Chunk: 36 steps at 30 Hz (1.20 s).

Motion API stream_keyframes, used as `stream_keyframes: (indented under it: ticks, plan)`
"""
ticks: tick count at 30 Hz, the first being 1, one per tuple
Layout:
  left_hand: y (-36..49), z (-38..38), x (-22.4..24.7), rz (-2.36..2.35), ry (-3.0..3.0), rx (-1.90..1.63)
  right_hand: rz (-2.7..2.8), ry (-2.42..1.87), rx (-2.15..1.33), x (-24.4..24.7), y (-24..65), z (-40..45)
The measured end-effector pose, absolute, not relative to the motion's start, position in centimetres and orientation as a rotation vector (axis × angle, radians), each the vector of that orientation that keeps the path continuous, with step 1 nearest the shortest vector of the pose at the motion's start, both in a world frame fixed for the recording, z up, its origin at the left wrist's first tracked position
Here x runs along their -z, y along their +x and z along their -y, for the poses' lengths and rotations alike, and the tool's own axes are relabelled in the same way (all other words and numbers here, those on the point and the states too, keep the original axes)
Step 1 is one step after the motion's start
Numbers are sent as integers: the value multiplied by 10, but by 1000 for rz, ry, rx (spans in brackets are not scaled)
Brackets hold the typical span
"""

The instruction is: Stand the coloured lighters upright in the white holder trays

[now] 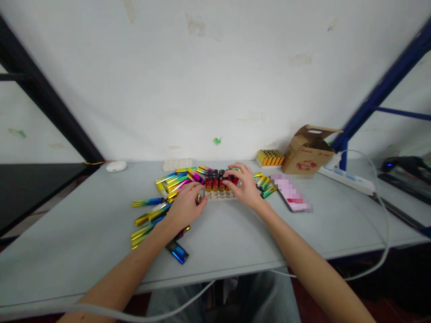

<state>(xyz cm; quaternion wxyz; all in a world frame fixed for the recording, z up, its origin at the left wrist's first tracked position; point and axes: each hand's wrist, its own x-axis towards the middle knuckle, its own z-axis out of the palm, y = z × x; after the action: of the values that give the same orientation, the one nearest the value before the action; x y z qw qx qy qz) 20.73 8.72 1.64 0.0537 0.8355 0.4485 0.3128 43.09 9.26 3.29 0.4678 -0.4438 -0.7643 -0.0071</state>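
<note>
A white hole tray (220, 196) lies in the middle of the table, with dark red lighters (215, 181) with black tops standing upright in its far rows. My right hand (244, 186) is at the tray's right side, its thumb and forefinger closed around one of the red lighters. At the tray's left edge, my left hand (186, 202) has its fingers curled, and a shiny gold lighter (198, 198) shows partly between them. Loose shiny lighters (153, 215) in yellow, blue and pink lie in a heap beside and under my left hand and wrist.
More shiny lighters (266, 185) lie right of the tray, beside a phone (288, 193). Behind stand a tray of yellow lighters (270, 158), an open cardboard box (305, 154) and a power strip (350, 179). A white case (116, 166) and another hole tray (178, 164) lie near the wall.
</note>
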Motion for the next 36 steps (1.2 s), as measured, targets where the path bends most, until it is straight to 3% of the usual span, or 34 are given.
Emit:
stream_keyframes:
  ticks: [26, 36]
  plan:
    - [205, -87, -20, -1310, 2607, -836, 1885, -1099, 100, -36, 444, -94]
    - [205, -86, -27, -1198, 2625, -728, 2163, -1338, -267, -28, 483, -102]
